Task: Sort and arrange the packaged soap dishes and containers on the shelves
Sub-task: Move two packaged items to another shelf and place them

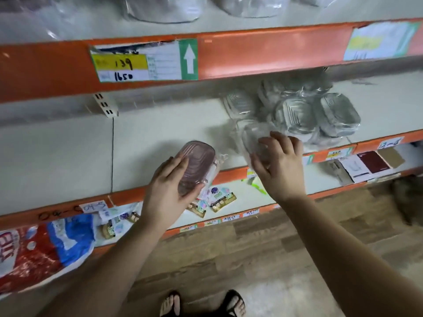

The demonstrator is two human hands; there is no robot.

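My left hand (170,191) grips a pink soap dish (198,164) wrapped in clear plastic, held at the front edge of the middle shelf (160,136). My right hand (280,165) holds a clear-wrapped grey soap dish (253,138) at the left end of a pile. That pile of several grey packaged soap dishes (297,110) lies on the right half of the same shelf, some stacked on others. Motion blur hides the detail of the dish under my right fingers.
An orange shelf rail (251,53) with price labels runs above. The upper shelf holds wrapped grey containers (160,8). Below lie small card packets (219,200), a red and blue bag (45,245) and booklets (370,165). My sandalled feet (201,303) stand on the wood-pattern floor.
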